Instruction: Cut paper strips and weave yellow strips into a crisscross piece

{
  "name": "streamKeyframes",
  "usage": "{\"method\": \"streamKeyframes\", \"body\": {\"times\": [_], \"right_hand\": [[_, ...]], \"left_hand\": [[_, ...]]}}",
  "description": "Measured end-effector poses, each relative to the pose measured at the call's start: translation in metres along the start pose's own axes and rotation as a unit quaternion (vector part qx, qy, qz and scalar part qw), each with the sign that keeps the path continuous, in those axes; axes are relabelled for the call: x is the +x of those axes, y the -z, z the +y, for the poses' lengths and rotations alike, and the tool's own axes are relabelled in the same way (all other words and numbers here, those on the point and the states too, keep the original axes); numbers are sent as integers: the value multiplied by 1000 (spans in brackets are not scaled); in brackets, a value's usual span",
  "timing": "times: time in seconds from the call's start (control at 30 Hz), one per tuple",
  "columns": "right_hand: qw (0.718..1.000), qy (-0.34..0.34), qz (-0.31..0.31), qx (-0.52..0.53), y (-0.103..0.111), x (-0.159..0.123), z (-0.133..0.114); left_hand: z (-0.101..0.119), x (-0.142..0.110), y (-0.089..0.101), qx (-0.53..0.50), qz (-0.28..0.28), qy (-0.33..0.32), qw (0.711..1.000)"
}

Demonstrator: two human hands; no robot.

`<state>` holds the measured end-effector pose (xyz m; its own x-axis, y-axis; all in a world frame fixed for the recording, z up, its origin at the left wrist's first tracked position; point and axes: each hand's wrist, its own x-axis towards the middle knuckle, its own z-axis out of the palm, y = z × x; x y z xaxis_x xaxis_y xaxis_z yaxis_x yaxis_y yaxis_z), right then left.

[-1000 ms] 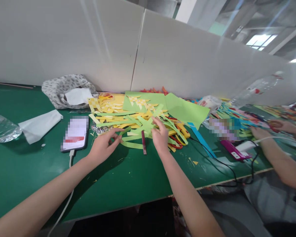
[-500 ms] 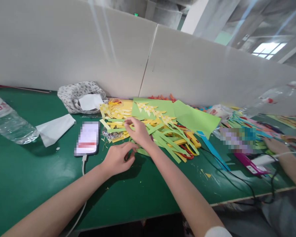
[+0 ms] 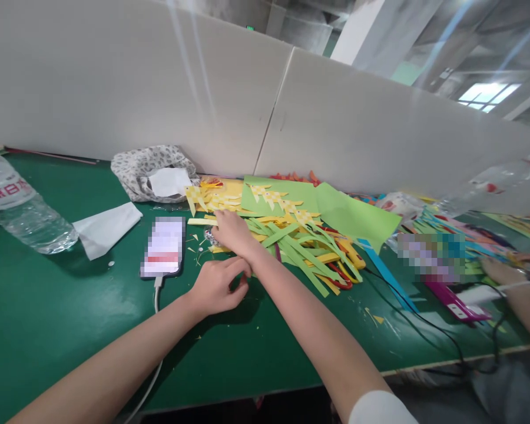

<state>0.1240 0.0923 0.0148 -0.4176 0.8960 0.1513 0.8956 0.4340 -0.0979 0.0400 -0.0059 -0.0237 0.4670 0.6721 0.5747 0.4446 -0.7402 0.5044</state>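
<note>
While the left hand (image 3: 221, 285) hangs low over the worktop (image 3: 229, 359), thumb and forefinger curled into a narrow ring, I see nothing held in it and can't tell whether the tips meet. Just beyond it, the right hand (image 3: 233, 232) lies across, back up, fingers bent down into the paper; whether they're pinching anything is hidden from here. Out past those fingers to the left pokes a pale strip (image 3: 198, 222), and right beside the same hand spreads the heap of green strips (image 3: 291, 253), crisscrossed over yellow ones, with a yellow handle (image 3: 352, 254) showing at the heap's far right. Left of both hands sits the phone (image 3: 163, 244), on its white cable (image 3: 156, 294). Farther on from the right hand, checkered yellow woven pieces (image 3: 274, 200) rest on a green sheet (image 3: 258, 206), and behind all that stands the pale partition (image 3: 203, 88). So, my call: this is the picking-out step, the right hand searching the paper by feel. The next move calls for a light, clean pinch on one strip, lifted without dragging its neighbours, and the left hand ready to take an end.
</note>
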Motion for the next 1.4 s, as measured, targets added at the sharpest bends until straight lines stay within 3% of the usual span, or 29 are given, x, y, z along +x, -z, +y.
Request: {"method": "streamKeyframes", "body": {"times": [0.23,0.33,0.47,0.57,0.63,0.73,0.83,0.93,1.1,1.27,1.4], "right_hand": [[999,-28,39,11,0,-9,6],[988,-64,101,103,5,-9,20],[910,-99,255,311,19,-7,44],[855,-110,324,390,30,-15,55],[834,-108,323,435,35,-28,59],[807,-113,280,508,34,-57,61],[801,-131,224,540,25,-87,62],[821,-140,183,522,13,-106,61],[829,-151,177,509,-4,-117,59],[860,-138,142,471,-6,-121,58],[857,-160,207,444,1,-122,62]], "left_hand": [[0,0,2,-1,3,-4,1000],[1,0,2,6,4,1,1000],[1,-1,1,6,3,-8,1000],[0,-2,1,-3,-3,-19,1000],[1,-1,2,-22,2,12,1000],[2,4,4,-97,41,126,986],[1,12,6,-211,107,228,944],[-1,15,6,-278,104,271,916],[-2,12,2,-269,43,261,926],[-5,14,7,-241,106,272,926],[-12,17,23,-176,104,246,947]]}}
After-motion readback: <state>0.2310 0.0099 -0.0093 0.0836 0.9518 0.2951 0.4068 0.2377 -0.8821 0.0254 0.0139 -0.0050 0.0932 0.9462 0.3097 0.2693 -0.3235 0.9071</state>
